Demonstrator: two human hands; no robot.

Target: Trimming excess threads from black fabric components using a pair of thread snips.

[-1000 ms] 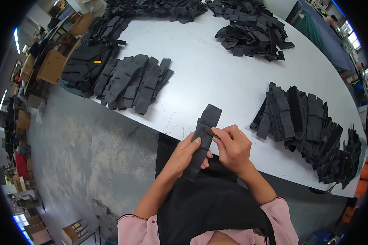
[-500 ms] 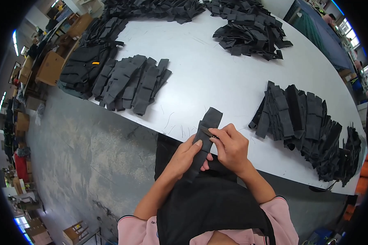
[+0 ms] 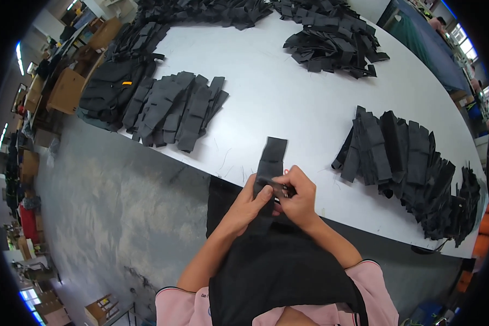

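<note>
Black fabric strip (image 3: pixel 270 163) at near table (image 3: pixel 288 103) edge, long axis running away from body. Both hands on its near end: L hand (image 3: pixel 250 202) pinching from left, R hand (image 3: pixel 298 196) fingers curled, gripping from right. R slightly farther up strip.

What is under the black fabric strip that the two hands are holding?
The far end of the black fabric strip lies on the white table. Its near end hangs past the table edge over a black apron. The left hand and right hand cover its middle.
</note>
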